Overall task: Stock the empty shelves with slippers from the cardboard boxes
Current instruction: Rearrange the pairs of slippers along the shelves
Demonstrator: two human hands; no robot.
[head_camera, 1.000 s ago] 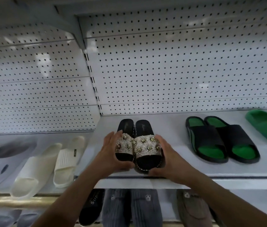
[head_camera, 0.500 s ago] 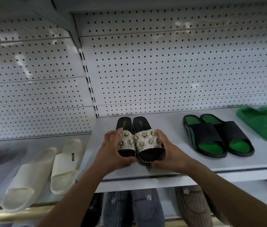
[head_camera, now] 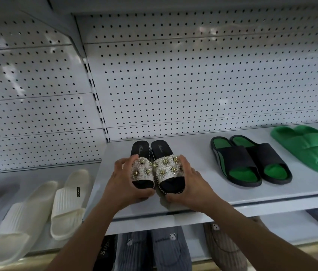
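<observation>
Head view: both hands, left hand (head_camera: 127, 182) and right hand (head_camera: 188, 182), clasped around jewelled black slippers (head_camera: 157, 169) on white shelf (head_camera: 203, 165), beside green-lined black slippers (head_camera: 250, 161).

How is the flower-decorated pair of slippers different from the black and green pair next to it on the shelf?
The flower-decorated slippers have pale straps studded with gold-centred flowers over black footbeds; the black and green slippers have plain black straps over green footbeds. The left hand and right hand grip the flowered pair by its sides; the black and green pair lies untouched. Both are open-toed slides resting on the same white shelf, heels toward the pegboard.
</observation>
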